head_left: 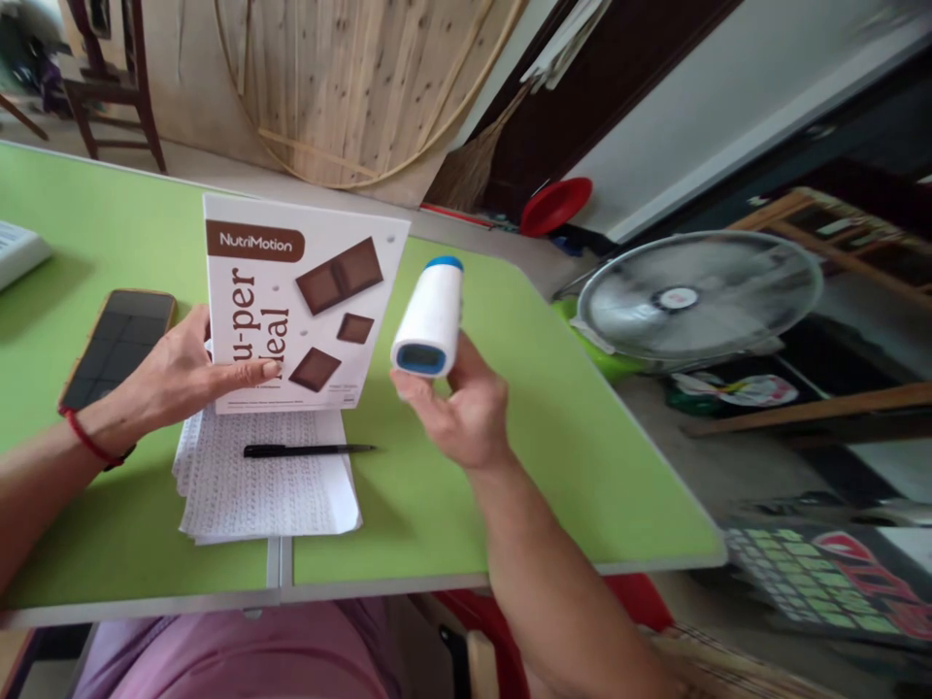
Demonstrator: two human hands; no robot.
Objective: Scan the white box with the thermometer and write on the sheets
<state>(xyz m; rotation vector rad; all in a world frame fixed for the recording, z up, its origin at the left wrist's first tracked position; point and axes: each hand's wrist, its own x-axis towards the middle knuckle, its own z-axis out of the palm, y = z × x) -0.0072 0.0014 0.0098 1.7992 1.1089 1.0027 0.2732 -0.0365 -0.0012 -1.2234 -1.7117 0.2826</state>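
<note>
My left hand (182,374) grips a white box (342,262) by its left side, thumb across the front and fingers hidden behind. The box stands upright or nearly so, with "NutriMotion" and chocolate pieces printed on it. In my right hand (466,403) is a white infrared thermometer (429,311) with blue ends. It is raised above the table just right of the box, its dark display facing me. Below the box lie sheets of handwritten paper (269,495), with a black pen (306,450) resting across them. A dark phone (120,340) lies beside my left hand.
The green table (582,485) has a pale edge and a metal seam near the paper. Part of a white object (18,252) shows at its left. An electric fan (691,296) stands beyond the right edge. A wooden chair (116,92) is at the far left.
</note>
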